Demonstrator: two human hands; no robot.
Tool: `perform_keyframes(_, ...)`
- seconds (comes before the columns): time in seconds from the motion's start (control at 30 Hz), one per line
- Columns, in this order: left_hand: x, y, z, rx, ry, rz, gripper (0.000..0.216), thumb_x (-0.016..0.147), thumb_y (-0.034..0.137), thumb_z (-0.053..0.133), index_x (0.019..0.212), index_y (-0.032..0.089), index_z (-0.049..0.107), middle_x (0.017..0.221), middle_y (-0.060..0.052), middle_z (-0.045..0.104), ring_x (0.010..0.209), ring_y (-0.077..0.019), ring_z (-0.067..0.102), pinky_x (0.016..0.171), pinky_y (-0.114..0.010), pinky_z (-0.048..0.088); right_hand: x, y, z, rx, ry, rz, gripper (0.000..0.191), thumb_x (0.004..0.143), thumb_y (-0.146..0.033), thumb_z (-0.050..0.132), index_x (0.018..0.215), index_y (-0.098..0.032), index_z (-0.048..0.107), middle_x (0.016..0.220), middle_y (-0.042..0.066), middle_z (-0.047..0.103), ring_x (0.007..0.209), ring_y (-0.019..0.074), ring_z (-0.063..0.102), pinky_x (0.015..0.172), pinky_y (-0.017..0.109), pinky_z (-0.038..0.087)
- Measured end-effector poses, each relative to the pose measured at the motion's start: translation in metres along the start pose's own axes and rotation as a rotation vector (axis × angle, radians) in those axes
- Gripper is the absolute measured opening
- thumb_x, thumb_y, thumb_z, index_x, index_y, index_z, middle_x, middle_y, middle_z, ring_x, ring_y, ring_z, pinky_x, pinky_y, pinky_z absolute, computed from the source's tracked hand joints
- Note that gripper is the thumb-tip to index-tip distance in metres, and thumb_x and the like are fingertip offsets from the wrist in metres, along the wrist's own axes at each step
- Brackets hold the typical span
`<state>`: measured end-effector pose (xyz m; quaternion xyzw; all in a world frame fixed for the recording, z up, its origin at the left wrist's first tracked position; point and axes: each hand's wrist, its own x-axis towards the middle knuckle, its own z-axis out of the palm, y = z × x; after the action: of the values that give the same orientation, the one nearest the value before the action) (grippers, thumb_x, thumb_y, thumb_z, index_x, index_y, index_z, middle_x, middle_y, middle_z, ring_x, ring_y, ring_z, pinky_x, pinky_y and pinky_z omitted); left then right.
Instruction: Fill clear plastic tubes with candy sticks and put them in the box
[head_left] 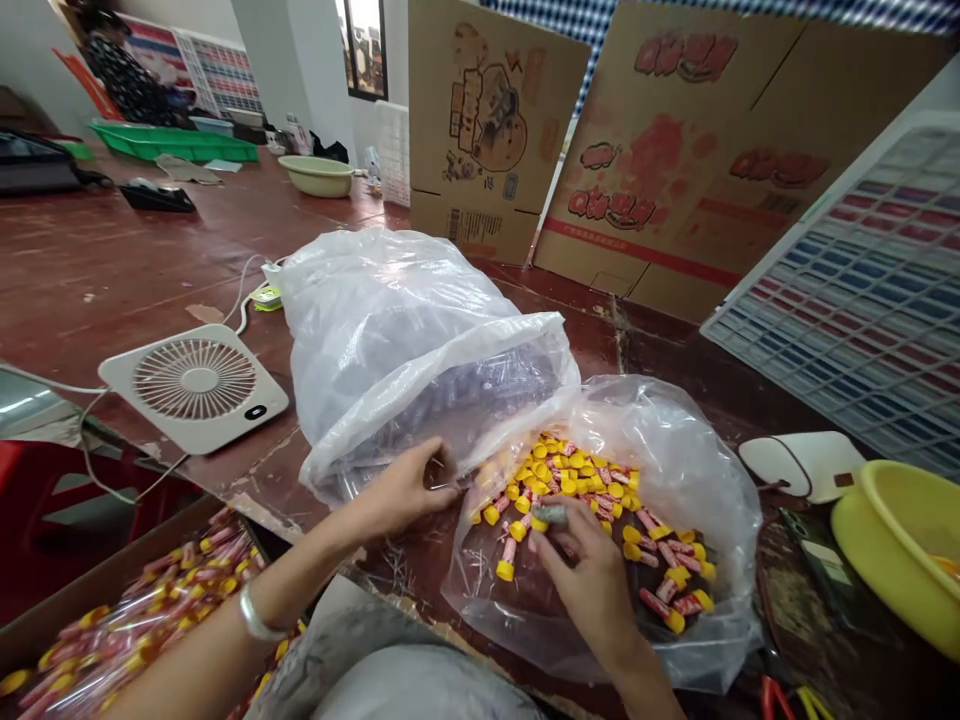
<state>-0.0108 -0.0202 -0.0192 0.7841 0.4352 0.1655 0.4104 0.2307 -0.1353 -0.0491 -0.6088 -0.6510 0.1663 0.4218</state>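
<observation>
My left hand (412, 488) is at the mouth of a white woven bag (390, 290) with many clear plastic tubes (480, 385) inside. Its thumb and fingers curve with a gap between them, and I make out nothing in it. My right hand (589, 565), a grey wrap on one finger, reaches over a clear plastic bag (675, 440). Thumb and finger close around a yellow cap (538, 523); whatever is attached to it is hidden. Around that hand lie many yellow caps (574, 487) and red-and-white printed pieces with yellow caps (664, 608).
A box (270, 555) at lower left holds many filled, yellow-capped tubes (150, 625). A white fan (196, 385) with cables stands left. At right are a yellow basin (877, 540), a phone (829, 565) and a white device (802, 465). Cardboard (645, 160) stands behind; a person (124, 70) sits far left.
</observation>
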Motion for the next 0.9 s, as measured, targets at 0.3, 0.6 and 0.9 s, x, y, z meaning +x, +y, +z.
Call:
perform_keyframes(0.3,-0.036,0.039,0.048,-1.132,-0.232,0.011,0.026,0.081,0.034,0.077,0.096,0.016,0.065,0.096,-0.004,0.066,0.096,-0.0182,0.061,0.09,-0.028,0.045,0.021,-0.052,0.008,0.151,0.046,-0.16,0.014,0.098,-0.025,0.056,0.105,-0.023,0.067,0.103,0.006,0.073,0.096,0.0198,0.072,0.086,0.033,0.061)
perform_keyframes(0.6,-0.032,0.047,0.064,-1.408,-0.187,-0.122,0.034,0.073,0.034,0.084,0.093,0.014,0.065,0.084,-0.003,0.063,0.075,-0.0141,0.064,0.078,-0.028,0.052,0.007,-0.042,0.017,-0.282,0.043,-0.461,0.048,0.08,-0.048,0.075,0.113,-0.02,0.055,0.11,0.013,0.066,0.112,0.033,0.062,0.097,0.057,0.053)
perform_keyframes(0.9,0.002,0.019,0.015,0.059,0.142,-0.04,0.014,0.087,0.014,0.051,0.095,0.014,0.063,0.086,-0.007,0.059,0.074,-0.0186,0.056,0.065,-0.029,0.045,0.01,-0.018,-0.005,-0.402,-0.091,-0.324,0.075,0.08,-0.057,0.073,0.137,-0.017,0.045,0.135,0.019,0.057,0.13,0.0369,0.053,0.099,0.057,0.052)
